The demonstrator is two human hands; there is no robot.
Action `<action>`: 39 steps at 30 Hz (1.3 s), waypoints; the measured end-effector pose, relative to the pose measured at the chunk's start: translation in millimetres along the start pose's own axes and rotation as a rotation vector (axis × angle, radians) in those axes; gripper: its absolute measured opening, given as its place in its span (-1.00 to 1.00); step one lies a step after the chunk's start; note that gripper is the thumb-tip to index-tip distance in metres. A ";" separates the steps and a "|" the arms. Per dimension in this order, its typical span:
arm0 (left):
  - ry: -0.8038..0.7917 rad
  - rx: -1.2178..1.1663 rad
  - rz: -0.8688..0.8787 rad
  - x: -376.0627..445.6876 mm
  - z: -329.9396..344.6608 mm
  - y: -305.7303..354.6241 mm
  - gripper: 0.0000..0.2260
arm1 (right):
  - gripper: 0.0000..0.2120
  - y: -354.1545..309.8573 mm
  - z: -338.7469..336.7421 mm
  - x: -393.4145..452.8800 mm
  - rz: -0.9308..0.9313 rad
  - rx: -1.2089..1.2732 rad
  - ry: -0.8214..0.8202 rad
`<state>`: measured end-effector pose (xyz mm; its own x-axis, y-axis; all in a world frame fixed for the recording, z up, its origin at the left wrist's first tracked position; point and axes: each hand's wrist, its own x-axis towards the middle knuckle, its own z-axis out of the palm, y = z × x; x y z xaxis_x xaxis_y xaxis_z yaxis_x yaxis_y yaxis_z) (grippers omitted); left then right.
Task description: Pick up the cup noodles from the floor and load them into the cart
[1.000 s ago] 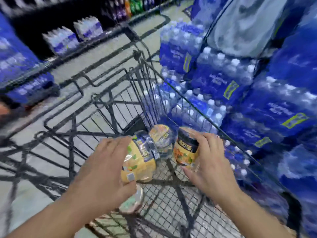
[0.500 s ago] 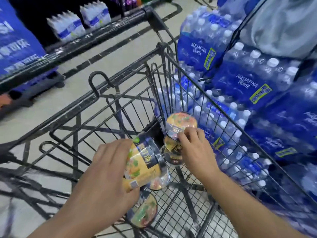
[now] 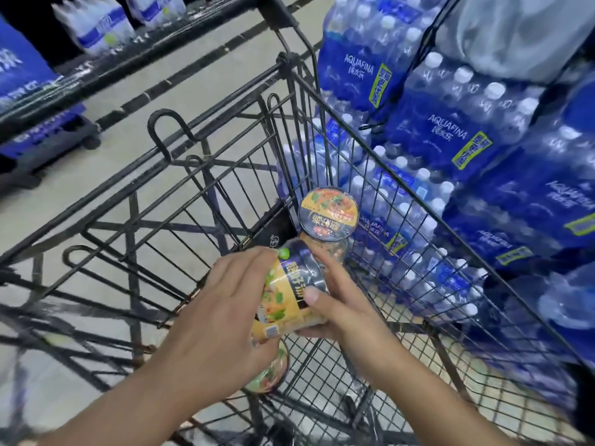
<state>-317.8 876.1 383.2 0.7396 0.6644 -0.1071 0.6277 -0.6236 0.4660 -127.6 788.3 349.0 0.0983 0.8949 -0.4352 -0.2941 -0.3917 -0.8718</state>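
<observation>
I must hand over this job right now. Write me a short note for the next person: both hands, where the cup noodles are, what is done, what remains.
Left hand and right hand both grip one yellow noodle cup, held on its side above the cart basket.
Already in the cart: a cup with an orange lid in the far corner by the wire wall, and a cup with a green lid partly hidden under the left hand.
Left: set the held cup down in the basket. Whether more cups wait on the floor is not in view.
</observation>
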 end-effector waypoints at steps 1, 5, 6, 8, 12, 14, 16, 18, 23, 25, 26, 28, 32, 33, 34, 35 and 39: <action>-0.015 0.005 0.009 -0.9 0.8 -0.8 -0.09 | -0.23 0.1 -0.1 -0.3 0.001 0.008 0.007; -0.065 0.092 0.032 -8.1 -2.7 -6.3 -0.07 | -0.25 8.2 -4.2 1.2 -0.026 -0.061 0.039; -0.060 0.116 0.027 -10.5 -4.6 -8.9 -0.09 | -0.23 11.3 -5.3 2.3 -0.060 -0.175 0.074; -0.039 0.154 0.000 -15.9 -10.1 -14.9 -0.16 | -0.19 20.7 -8.2 6.7 -0.149 -0.517 0.150; -0.049 0.183 -0.049 -25.9 -20.4 -24.1 -0.26 | -0.15 48.4 -2.6 22.8 -0.228 -1.190 0.198; -0.052 0.190 -0.067 -30.9 -21.1 -27.1 -0.27 | -0.14 60.2 4.3 32.1 -0.203 -1.359 0.183; -0.042 0.192 -0.080 -34.6 -20.6 -29.0 -0.28 | -0.13 68.4 10.1 42.1 -0.171 -1.446 0.161; -0.039 0.198 -0.087 -35.1 -20.8 -29.9 -0.29 | -0.13 77.5 12.8 51.5 -0.148 -1.489 0.131; -0.051 0.214 -0.095 -32.7 -18.2 -29.7 -0.29 | -0.21 107.5 10.8 68.9 -0.103 -1.545 0.111; -0.044 0.212 -0.100 -32.8 -17.1 -26.8 -0.30 | -0.26 113.6 8.5 72.1 -0.105 -1.517 0.116; -0.042 0.212 -0.101 -32.6 -17.3 -24.3 -0.30 | -0.26 114.1 6.4 72.1 -0.107 -1.504 0.118; -0.051 0.218 -0.095 -31.6 -18.3 -18.1 -0.30 | -0.24 106.5 2.2 65.1 -0.121 -1.500 0.121; -0.082 0.235 -0.060 -21.4 -13.3 9.0 -0.30 | -0.31 66.1 -27.3 12.7 -0.166 -1.423 0.243; -0.088 0.239 -0.042 -16.3 -8.7 22.0 -0.30 | -0.32 55.2 -41.5 -9.8 -0.167 -1.416 0.296; -0.095 0.237 -0.016 -10.3 -2.4 38.2 -0.29 | -0.33 45.8 -58.0 -35.8 -0.166 -1.414 0.358; -0.108 0.237 0.020 -3.3 5.5 57.8 -0.29 | -0.35 38.7 -76.5 -65.2 -0.169 -1.408 0.429; -0.194 0.260 0.246 21.4 54.5 168.4 -0.27 | -0.44 40.3 -156.3 -213.4 -0.148 -1.274 0.704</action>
<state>-183.1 762.8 411.5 0.8919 0.4076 -0.1956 0.4482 -0.8544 0.2630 -11.9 548.2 371.7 0.5965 0.8024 -0.0180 0.7451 -0.5620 -0.3590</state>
